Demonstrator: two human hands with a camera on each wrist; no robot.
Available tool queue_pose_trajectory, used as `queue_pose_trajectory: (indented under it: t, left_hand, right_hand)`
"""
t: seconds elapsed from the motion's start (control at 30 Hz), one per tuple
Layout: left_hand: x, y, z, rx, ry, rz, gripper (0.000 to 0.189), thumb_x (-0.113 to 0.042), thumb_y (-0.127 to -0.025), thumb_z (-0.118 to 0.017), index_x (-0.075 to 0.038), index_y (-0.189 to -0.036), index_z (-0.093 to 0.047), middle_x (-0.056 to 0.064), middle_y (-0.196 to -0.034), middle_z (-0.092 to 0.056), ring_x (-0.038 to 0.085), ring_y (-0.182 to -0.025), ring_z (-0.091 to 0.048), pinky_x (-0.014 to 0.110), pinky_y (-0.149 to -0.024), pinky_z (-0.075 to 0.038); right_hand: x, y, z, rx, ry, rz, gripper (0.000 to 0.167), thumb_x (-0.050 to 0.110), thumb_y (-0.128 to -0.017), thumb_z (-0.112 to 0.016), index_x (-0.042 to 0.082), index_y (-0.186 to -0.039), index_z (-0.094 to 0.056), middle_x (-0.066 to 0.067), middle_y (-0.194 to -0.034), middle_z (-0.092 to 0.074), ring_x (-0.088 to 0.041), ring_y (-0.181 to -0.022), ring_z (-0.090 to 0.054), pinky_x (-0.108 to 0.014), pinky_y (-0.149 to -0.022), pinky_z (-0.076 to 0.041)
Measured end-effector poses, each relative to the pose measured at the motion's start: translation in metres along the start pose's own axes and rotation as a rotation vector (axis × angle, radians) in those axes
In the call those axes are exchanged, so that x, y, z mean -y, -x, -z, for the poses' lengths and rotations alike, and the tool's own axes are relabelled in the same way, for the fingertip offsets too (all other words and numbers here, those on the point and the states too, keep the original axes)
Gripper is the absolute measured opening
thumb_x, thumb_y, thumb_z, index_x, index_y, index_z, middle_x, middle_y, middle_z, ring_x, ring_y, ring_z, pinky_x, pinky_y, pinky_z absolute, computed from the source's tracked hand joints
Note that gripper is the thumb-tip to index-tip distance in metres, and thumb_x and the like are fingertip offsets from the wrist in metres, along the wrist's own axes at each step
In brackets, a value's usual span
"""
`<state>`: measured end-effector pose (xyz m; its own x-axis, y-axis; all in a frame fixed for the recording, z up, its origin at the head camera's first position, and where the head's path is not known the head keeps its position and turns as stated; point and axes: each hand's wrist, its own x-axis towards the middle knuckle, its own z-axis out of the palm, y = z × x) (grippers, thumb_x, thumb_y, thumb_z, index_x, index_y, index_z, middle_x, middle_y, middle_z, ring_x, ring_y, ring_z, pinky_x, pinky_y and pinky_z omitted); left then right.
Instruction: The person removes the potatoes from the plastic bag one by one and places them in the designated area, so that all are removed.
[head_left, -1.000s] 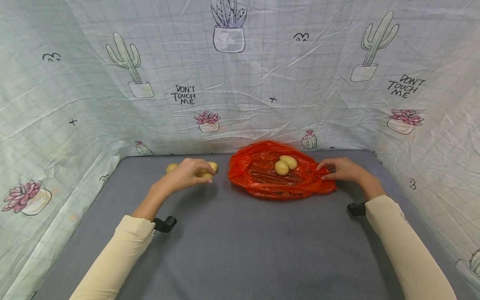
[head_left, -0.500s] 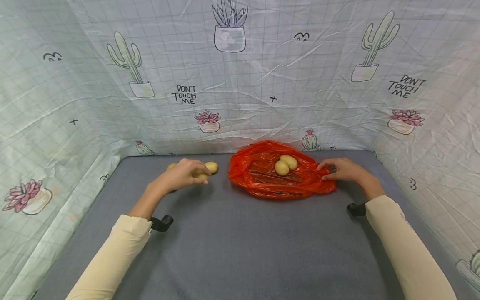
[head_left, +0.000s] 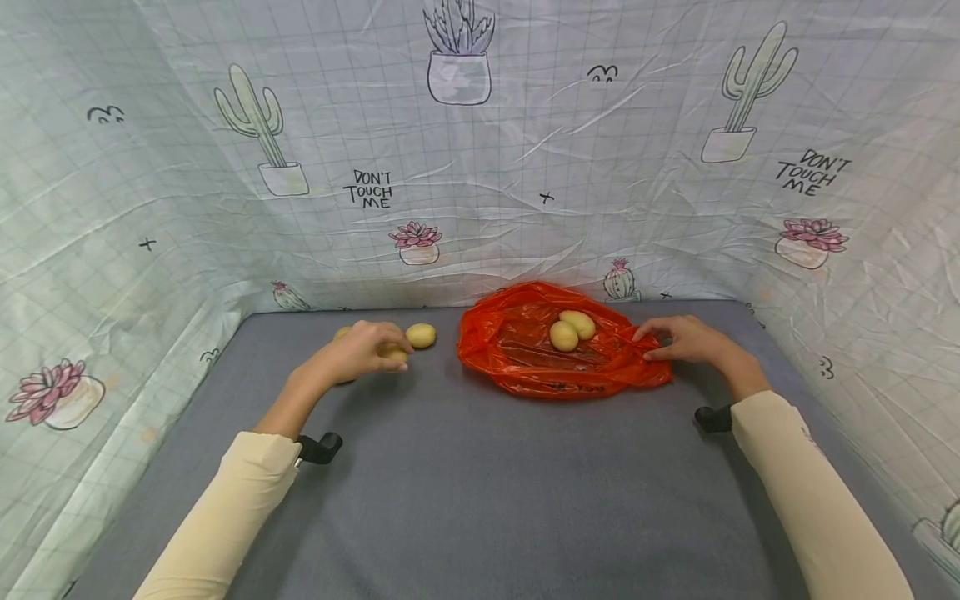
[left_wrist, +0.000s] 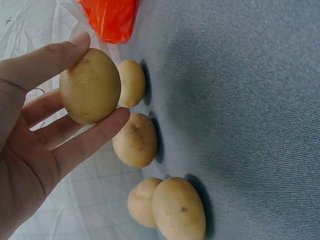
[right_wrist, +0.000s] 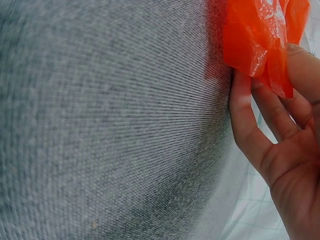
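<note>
Grey tabletop [head_left: 480, 500] before a cactus-printed sheet [head_left: 525, 158]. Left hand [head_left: 360, 350], thumb and fingers parted just enough to grip one potato [left_wrist: 90, 87], holds it above the tabletop, its slight long axis running roughly thumb to fingertip. Rightward of this grip, past a loose potato [head_left: 422, 336], lies the red bag [head_left: 480, 354], elongated left to right; the right hand [head_left: 684, 340], nearer it, pinches its opposite end.

Yellow potato [left_wrist: 91, 87] pinched in left hand [head_left: 360, 352], crumpled red plastic bag [head_left: 525, 342] lying open, gripped by right hand [head_left: 688, 341], two potatoes [head_left: 564, 336] inside
</note>
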<state>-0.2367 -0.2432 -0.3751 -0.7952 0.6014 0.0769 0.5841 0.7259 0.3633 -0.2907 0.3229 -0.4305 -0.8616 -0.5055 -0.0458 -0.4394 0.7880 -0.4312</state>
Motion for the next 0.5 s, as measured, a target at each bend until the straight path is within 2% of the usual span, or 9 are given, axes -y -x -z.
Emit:
queue_pose_trajectory:
  t: [0.23,0.5]
  left_hand:
    - [0.008,0.001,-0.006,-0.018,-0.015,0.001,0.025,-0.016,-0.084,-0.084,-0.008,-0.107,-0.078,0.005,-0.112,-0.070,0.023,-0.098,-0.066,0.043,-0.085,-0.052]
    - [0.018,0.000,-0.008,-0.008,-0.058,0.017,0.025,-0.015,-0.085,-0.083,-0.007,-0.107,-0.077,0.007,-0.111,-0.071,0.028,-0.097,-0.066,0.047,-0.085,-0.052]
  right_hand:
    - [0.001,0.000,0.000,0.000,-0.009,0.002,0.033,0.028,-0.089,-0.081,0.016,-0.118,-0.072,-0.012,-0.122,-0.069,-0.016,-0.079,-0.050,-0.035,-0.073,-0.044]
    - [0.003,0.001,0.001,-0.006,-0.013,-0.005,0.032,0.026,-0.088,-0.081,0.016,-0.117,-0.072,-0.011,-0.118,-0.070,-0.018,-0.079,-0.048,-0.035,-0.072,-0.042]
